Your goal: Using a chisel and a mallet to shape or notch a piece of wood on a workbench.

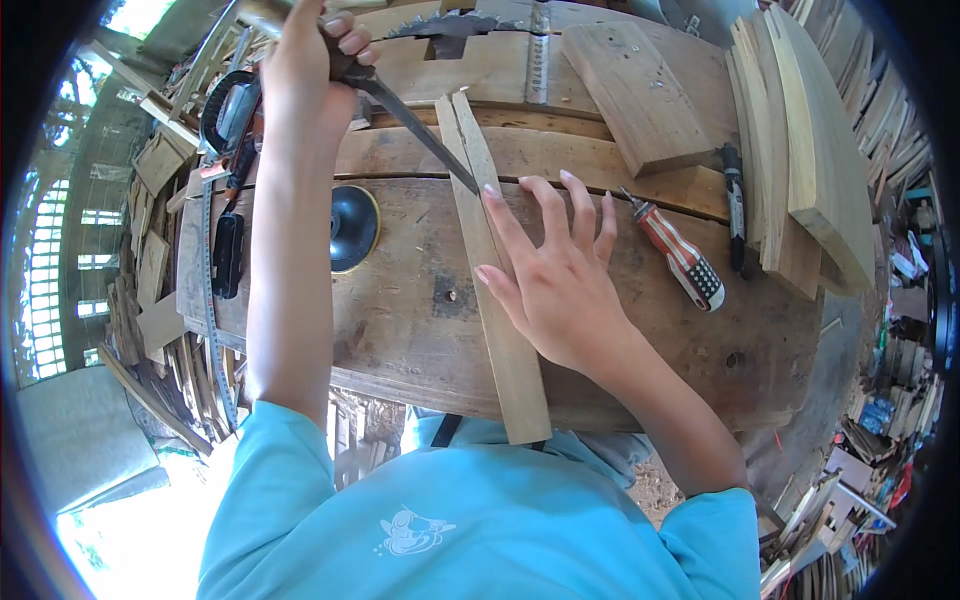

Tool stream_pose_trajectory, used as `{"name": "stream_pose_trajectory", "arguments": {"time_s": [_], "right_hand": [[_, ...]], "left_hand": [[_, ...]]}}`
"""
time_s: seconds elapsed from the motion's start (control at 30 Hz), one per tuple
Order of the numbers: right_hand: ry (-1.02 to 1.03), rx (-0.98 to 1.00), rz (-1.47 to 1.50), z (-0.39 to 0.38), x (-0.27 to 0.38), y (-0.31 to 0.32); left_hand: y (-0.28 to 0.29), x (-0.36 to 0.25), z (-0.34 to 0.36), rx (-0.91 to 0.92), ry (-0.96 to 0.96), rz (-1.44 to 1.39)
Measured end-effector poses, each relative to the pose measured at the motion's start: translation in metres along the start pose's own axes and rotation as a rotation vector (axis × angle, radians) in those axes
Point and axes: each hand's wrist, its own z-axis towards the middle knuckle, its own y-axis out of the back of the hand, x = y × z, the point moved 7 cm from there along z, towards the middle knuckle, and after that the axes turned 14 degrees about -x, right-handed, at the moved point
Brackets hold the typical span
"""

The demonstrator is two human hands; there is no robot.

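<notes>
My left hand is closed around a chisel, which has a wooden handle and a long dark blade. The blade slants down to the right, its tip at a narrow wooden strip. That strip lies lengthwise over the bench and juts past the near edge toward me. At its far end, a dark gap runs between two prongs. My right hand lies spread beside the tip, index finger and thumb on the strip. Whether the tip touches or enters the wood is too small to tell.
On the wooden bench are a screwdriver, a black marker, a round black disc and a wide board. A toothed saw blade shows at the far side. Curved planks stand at right.
</notes>
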Motion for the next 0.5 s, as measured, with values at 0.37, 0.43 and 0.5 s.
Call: {"name": "stream_pose_trajectory", "arguments": {"time_s": [0.37, 0.43, 0.5], "right_hand": [[-0.034, -0.003, 0.012, 0.005, 0.002, -0.004], [-0.043, -0.004, 0.006, 0.008, 0.004, -0.003], [-0.057, 0.032, 0.054, 0.011, 0.007, -0.002]], "left_hand": [[0.019, -0.018, -0.038, 0.011, 0.149, -0.186], [0.02, -0.026, -0.066, 0.063, 0.155, -0.23], [0.022, -0.036, -0.087, 0.12, 0.141, -0.256]]}}
